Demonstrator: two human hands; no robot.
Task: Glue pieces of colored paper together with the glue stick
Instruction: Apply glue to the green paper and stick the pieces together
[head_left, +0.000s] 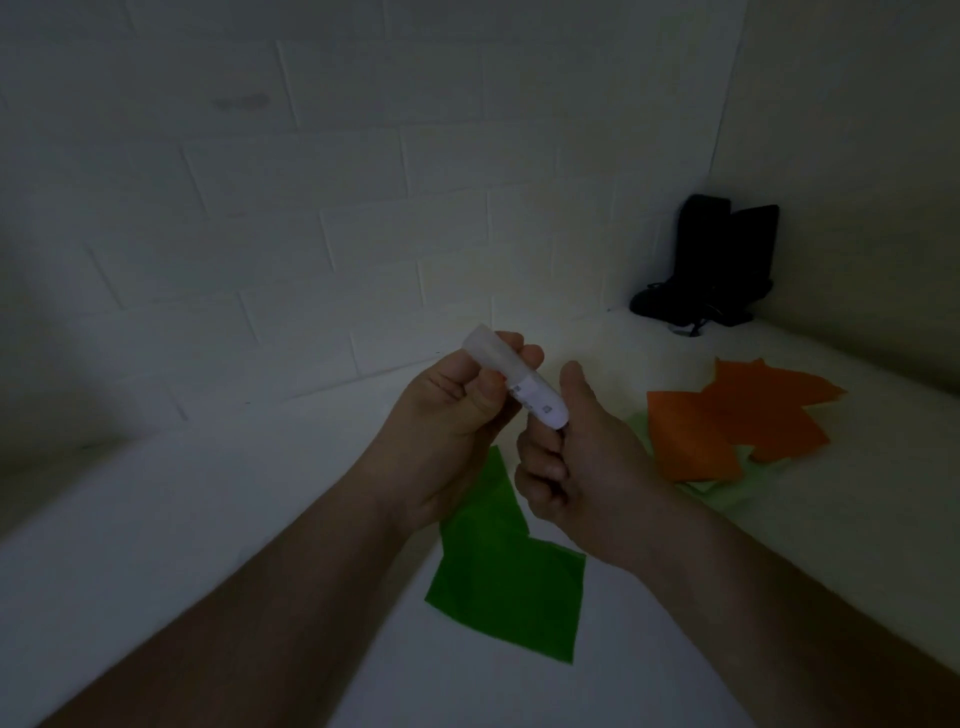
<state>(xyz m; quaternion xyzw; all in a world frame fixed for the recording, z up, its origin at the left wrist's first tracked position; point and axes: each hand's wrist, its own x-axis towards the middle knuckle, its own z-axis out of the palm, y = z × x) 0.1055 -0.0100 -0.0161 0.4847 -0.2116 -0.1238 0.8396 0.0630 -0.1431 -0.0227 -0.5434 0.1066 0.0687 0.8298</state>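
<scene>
We hold the glue stick (514, 382) in the air above the green paper (511, 587), which lies flat on the white table (156, 545) beneath our wrists. Our left hand (452, 415) wraps its curled fingers and thumb round the translucent cap end, and our right hand (576, 457) pinches the labelled base end, the lower fingers curled underneath. The step in hand looks like uncapping: we judge it goes best if we hold the body firm with the right hand, pull the cap straight off along the tube's axis, then twist the base only a little so the glue does not stand out too far and smear. The tube is white and frosted, tilted with the cap up and left, small print on its label. Right of the green paper, orange paper pieces (727, 421) overlap on pale green sheets (717, 486), well apart from it.
</scene>
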